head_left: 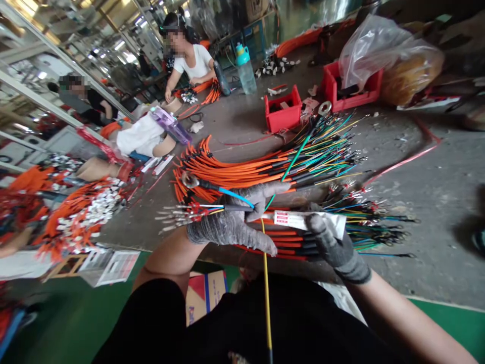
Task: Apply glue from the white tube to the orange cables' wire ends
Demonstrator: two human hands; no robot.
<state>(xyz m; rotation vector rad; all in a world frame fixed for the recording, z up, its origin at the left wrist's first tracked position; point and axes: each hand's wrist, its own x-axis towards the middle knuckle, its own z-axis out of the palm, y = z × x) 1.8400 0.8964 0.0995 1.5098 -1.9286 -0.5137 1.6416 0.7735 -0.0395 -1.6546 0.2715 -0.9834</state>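
– while the left hand (231, 226) is holding a cable end (238, 208), what is its grip doing?

– it is pinching the black sleeve and wires within folded, gloved fingers, with one finger pointing outward and the thumb jutting out below.

– and where are the wires going?

– a blue wire (235, 195) is running left to a ring lug, a green wire (297, 162) is slanting up over the orange cables (235, 174), and a yellow wire (266, 288) is hanging down before the black clothing. thin metal-tipped leads (195, 211) are sticking out past the wrist.

– is the right hand (337, 250) holding anything?

– yes, its gloved grip is pinching a white label (293, 220) with red print, thumb on top. the label is lying between the two hands, above the desk (435, 202). i cannot tell what its far side is touching.

– what else is sitting nearby?

– beyond the orange cables, a small red bin (283, 115) is standing near a larger red bin (354, 96), over which a clear plastic bag (373, 50) is draping. farther off, a turquoise-capped bottle (247, 76) is standing near a person in a white top (194, 61), who is sitting by more orange cabling (210, 93).
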